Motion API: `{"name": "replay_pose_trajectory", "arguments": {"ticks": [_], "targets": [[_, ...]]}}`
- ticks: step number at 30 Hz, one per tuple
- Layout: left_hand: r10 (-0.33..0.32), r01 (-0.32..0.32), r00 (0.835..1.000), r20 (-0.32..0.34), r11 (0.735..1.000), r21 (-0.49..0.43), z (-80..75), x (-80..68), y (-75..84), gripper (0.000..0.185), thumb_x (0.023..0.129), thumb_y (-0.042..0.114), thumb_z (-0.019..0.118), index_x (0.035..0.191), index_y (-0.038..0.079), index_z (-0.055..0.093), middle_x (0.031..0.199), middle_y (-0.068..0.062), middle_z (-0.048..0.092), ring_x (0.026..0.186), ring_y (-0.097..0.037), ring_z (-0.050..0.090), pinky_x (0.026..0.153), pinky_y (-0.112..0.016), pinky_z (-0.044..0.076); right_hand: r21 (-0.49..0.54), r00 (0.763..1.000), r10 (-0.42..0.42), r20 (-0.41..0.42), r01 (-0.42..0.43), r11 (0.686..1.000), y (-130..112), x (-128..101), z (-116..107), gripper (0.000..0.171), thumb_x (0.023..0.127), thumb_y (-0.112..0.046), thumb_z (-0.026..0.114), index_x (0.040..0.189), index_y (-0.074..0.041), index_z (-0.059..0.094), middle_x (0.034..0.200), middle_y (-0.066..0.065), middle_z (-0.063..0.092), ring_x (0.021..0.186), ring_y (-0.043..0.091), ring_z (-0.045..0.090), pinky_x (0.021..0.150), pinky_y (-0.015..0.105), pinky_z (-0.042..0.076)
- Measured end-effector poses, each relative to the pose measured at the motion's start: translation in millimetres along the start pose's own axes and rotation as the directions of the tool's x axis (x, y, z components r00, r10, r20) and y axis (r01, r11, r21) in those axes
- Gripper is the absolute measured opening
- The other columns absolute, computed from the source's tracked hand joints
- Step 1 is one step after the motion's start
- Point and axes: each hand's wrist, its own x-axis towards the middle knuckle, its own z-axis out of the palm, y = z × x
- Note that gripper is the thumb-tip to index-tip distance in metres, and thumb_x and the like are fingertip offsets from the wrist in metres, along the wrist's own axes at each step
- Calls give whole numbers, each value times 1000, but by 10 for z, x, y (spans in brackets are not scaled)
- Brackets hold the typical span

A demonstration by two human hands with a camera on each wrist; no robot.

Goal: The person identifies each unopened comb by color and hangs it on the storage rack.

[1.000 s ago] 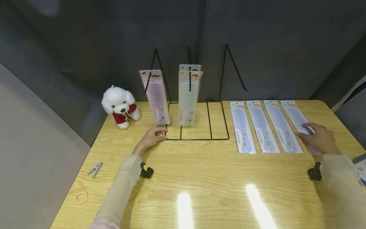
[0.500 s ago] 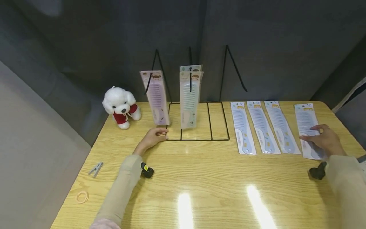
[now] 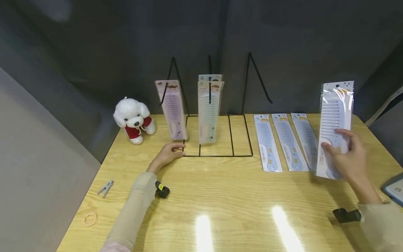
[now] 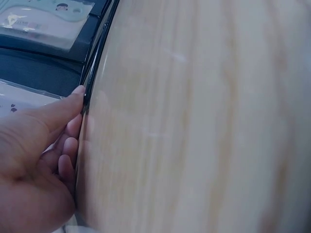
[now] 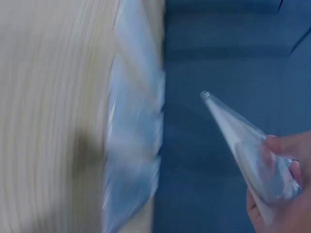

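My right hand (image 3: pixel 354 159) grips a blue comb in a clear-fronted package (image 3: pixel 335 122) by its lower part, thumb on one edge and fingers on the other. The package is raised, nearly upright, and shows edge-on in the right wrist view. My left hand (image 3: pixel 167 156) pinches the front left corner of a black wire rack (image 3: pixel 217 155), its thumb against the wire in the left wrist view. A packaged purple comb (image 3: pixel 172 112) hangs on the rack's left hook. Two packaged green combs (image 3: pixel 207 119) hang on the middle hook. The right hook (image 3: pixel 260 78) bears nothing.
Three more packaged blue combs (image 3: pixel 267 143) lie in a row right of the rack. A white plush dog (image 3: pixel 133 117) sits at the rack's left. A grey clothespin (image 3: pixel 106 188) and rubber bands (image 3: pixel 90 219) lie front left. A dark curtain (image 3: pixel 126 42) hangs behind.
My right hand has slid the rightmost blue comb package to the right, then lifted it off the table and tipped it upright. The left hand has stayed at the rack's corner.
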Motion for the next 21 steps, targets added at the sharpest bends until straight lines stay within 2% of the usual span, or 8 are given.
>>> {"name": "replay_pose_trajectory", "arguments": {"ticks": [2,5,7,10,12,14,16,21], "targets": [[3,-3,1000,-3,1000,-3,4,-8,-6,38,88,12,68,124,1,61,120,-19,62,107,-30,57,93,-43,44,96,997,-66,-39,70,993,-221,-184,66,61,82,-4,72,137,-13,48,115,-8,55,82,-10,49,63,6,40],[6,-6,1000,-7,1000,1,7,-11,-14,39,88,12,68,125,1,61,120,-19,61,108,-30,57,93,-42,44,266,982,-178,-60,188,946,-503,-457,147,68,76,15,69,137,-7,48,106,-22,56,79,-10,58,60,7,46],[2,-2,1000,-7,1000,4,6,-13,-9,39,88,12,68,125,1,61,120,-18,62,108,-30,57,93,-42,44,451,965,-256,-61,256,855,-647,-612,201,71,72,25,64,136,0,46,104,-14,62,78,-4,62,60,10,49],[-2,2,1000,-12,1000,11,4,-8,-4,38,88,12,68,124,1,62,119,-18,62,107,-30,57,93,-42,44,638,927,-375,-20,301,709,-798,-808,277,71,71,30,59,136,9,40,107,-2,63,83,3,65,64,14,51],[1,-1,1000,-11,1000,15,2,4,-10,38,88,12,68,124,1,62,119,-18,62,107,-30,57,93,-42,45,704,902,-432,9,301,643,-859,-904,338,70,70,32,58,135,13,39,110,3,61,87,6,65,68,15,52],[3,-3,1000,-8,1000,17,4,15,-16,38,88,12,68,124,1,61,120,-18,62,108,-29,57,94,-42,45,687,885,-464,47,308,658,-898,-977,389,70,69,32,59,134,15,37,114,1,59,90,6,64,69,16,52],[5,-5,1000,-4,1000,22,5,21,-23,38,89,13,68,125,2,61,120,-17,62,108,-29,57,93,-41,45,694,869,-490,65,314,648,-902,-1016,447,69,70,31,60,133,16,38,115,2,57,89,6,63,69,16,52],[-2,2,1000,-4,1000,26,9,18,-18,38,88,13,68,124,2,62,120,-17,63,107,-29,58,93,-41,45,681,864,-500,64,328,655,-877,-1038,545,71,68,32,60,134,13,40,116,4,56,88,6,63,69,14,51]]}}
